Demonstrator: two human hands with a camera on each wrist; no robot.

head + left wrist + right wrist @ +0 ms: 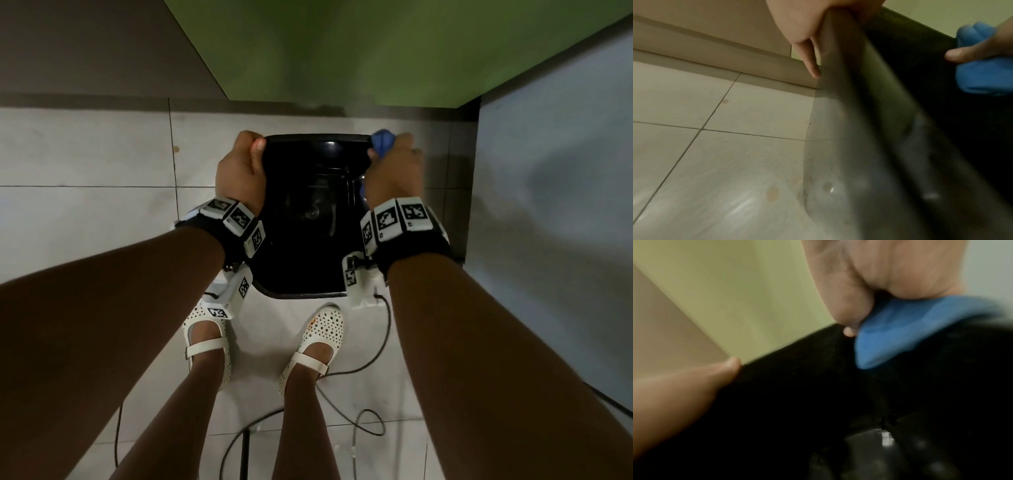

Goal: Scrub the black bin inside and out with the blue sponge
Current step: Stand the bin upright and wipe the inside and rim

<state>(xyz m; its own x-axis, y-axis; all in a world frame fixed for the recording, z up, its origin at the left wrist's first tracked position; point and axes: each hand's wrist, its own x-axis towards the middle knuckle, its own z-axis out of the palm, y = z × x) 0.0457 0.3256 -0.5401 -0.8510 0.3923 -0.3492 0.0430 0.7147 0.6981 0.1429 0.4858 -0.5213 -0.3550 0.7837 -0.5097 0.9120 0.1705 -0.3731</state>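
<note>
The black bin (315,212) stands upright on the tiled floor, seen from above with its dark inside open to me. My left hand (241,168) grips the bin's far-left rim, thumb over the edge; the left wrist view shows the bin wall (859,129) running down to the floor. My right hand (394,168) holds the blue sponge (382,144) folded over the far-right rim corner. In the right wrist view the sponge (900,331) is pinched against the black rim (797,369) under my fingers. The blue sponge (982,73) also shows in the left wrist view.
A green wall (376,51) rises right behind the bin, a pale panel (555,171) stands on the right. My feet in white shoes (322,329) are just in front of the bin. Black cables (370,370) trail over the floor tiles (85,154) near my feet.
</note>
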